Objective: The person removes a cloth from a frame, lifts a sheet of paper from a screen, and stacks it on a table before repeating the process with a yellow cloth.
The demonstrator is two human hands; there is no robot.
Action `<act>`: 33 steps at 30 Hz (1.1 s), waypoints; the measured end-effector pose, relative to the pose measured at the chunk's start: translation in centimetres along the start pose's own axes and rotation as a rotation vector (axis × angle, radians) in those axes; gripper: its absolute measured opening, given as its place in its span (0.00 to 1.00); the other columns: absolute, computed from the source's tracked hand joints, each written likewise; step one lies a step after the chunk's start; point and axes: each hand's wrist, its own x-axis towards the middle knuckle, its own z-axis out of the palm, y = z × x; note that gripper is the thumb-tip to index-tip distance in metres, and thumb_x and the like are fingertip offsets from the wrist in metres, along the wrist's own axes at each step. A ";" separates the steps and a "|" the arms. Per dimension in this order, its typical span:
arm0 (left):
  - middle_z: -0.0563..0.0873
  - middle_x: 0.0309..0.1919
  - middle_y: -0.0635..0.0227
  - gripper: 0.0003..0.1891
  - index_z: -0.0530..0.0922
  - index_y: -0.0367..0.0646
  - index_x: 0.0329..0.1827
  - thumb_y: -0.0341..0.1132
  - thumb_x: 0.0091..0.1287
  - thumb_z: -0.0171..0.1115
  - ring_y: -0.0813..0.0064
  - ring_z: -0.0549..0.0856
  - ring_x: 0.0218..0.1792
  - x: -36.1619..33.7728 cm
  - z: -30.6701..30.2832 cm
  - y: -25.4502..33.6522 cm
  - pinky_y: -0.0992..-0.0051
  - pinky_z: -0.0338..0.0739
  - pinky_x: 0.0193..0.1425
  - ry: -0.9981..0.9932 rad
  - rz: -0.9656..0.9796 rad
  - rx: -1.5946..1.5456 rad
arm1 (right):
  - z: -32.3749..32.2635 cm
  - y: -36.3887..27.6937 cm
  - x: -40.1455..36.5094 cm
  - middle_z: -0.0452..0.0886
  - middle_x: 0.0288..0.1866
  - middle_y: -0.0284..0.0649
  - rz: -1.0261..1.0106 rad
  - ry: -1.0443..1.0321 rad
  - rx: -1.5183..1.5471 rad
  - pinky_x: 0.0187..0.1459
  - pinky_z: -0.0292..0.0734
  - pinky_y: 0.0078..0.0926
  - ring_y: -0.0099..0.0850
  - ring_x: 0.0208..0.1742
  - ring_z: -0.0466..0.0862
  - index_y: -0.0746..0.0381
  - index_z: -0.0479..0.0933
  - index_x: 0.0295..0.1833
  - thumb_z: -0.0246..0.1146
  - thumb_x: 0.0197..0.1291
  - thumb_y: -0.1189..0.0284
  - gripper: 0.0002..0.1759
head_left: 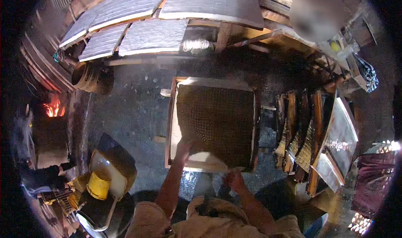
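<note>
Well, in the head view, the thing I am working at lies right in front of me: a shallow, square wooden frame (256,116) with a dark gridded sheet (217,121) filling most of it. A pale surface (205,157) shows inside along the left side and in a curved patch near the front. My left hand (183,150) is over the front left part of the frame, at the sheet's edge; its fingers blend into the dark, so I cannot tell whether they pinch anything. My right hand (233,178) is at the front rim, right of the middle; it is dim too, and I cannot tell how tight its grip is. To my left, a yellow pail (99,186) stands beside a yellowish square tin (131,177), near a round tub (86,227) that the lower edge of the view cuts off; the contents of all three are hard to make out. Farther off, a rusty bucket (93,78) lies tilted, its inside in shadow. At far left a fire (54,108) glows. To my right stand dark wooden frames (294,125) with woven panels, partly overlapped by a shiny metal sheet (335,148). A blurred patch at upper right hides what is there.
</note>
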 end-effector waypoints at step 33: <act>0.82 0.31 0.61 0.20 0.71 0.40 0.55 0.40 0.62 0.56 0.71 0.81 0.26 -10.1 41.5 -8.3 0.74 0.75 0.29 -0.678 0.401 0.888 | -29.2 -24.7 -33.8 0.67 0.34 0.39 -1.447 0.784 0.047 0.35 0.59 0.32 0.31 0.31 0.67 0.62 0.66 0.41 0.51 0.58 0.72 0.07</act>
